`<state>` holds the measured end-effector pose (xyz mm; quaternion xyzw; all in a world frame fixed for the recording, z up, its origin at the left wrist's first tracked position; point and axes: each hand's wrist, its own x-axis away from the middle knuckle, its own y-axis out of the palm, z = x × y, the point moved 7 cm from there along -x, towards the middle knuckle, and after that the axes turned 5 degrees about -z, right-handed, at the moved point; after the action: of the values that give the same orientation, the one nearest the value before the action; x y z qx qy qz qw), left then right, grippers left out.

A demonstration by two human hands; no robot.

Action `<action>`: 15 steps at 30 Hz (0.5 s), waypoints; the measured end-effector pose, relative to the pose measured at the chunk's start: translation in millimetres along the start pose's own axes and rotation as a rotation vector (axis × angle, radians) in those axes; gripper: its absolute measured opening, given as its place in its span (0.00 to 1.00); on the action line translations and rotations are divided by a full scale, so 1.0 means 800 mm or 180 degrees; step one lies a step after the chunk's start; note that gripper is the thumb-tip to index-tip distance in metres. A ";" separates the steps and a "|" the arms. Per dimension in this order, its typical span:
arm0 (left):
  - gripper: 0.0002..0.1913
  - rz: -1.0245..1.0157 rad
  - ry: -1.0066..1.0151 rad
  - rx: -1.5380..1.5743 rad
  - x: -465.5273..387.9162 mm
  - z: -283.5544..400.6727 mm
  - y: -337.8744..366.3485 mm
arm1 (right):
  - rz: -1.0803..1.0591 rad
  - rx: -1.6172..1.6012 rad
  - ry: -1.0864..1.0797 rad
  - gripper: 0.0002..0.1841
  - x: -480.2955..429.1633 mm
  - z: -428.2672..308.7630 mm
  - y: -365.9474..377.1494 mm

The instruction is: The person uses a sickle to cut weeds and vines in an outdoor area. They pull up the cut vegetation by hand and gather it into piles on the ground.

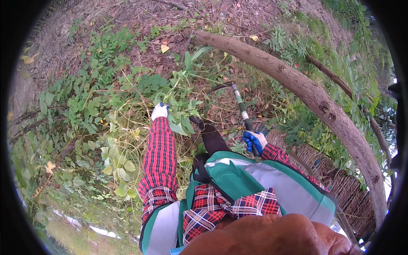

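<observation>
My left hand (160, 111), in a white and blue work glove, is closed around green leafy stems (173, 95) left of the middle of the view. Vines and dry stalks (127, 110) tangle beside that wrist. My right hand (254, 141), also gloved in white and blue, grips the lower end of a sickle's handle (240, 103), which is wrapped in dark and pale bands. The sickle's curved blade (220, 87) points left over the low growth, apart from the stems in my left hand.
A thick bare tree trunk (296, 76) arches from the top middle down the right side. Behind my right arm stands a rope-wrapped trunk (347, 194). Thinner branches (334, 78) lie further right. Leafy undergrowth (73, 92) covers the left, with leaf litter (153, 51) beyond.
</observation>
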<state>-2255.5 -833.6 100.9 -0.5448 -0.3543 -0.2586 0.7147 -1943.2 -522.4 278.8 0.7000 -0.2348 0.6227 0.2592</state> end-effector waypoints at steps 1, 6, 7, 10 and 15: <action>0.21 0.0070 -0.0097 -0.0130 0.014 -0.049 -0.024 | -0.0023 -0.0032 -0.0203 0.09 -0.008 -0.009 -0.007; 0.19 0.0664 -0.1019 -0.0132 0.135 -0.354 -0.099 | 0.0383 0.0153 -0.0444 0.08 -0.046 -0.008 -0.058; 0.19 0.0750 -0.1242 -0.0032 0.171 -0.418 -0.104 | 0.0566 0.0114 -0.0412 0.08 -0.050 -0.001 -0.063; 0.17 0.0956 -0.1848 0.0452 0.296 -0.597 -0.092 | 0.0332 0.0133 -0.0662 0.10 -0.053 0.017 -0.044; 0.19 0.1244 -0.3021 0.0619 0.525 -0.792 0.030 | 0.0349 0.0420 -0.0647 0.10 -0.046 0.057 -0.012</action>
<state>-1836.8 -1429.6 319.4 -0.5892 -0.5533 0.1892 0.5576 -1906.9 -544.7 237.4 0.7611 -0.2563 0.5758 0.1530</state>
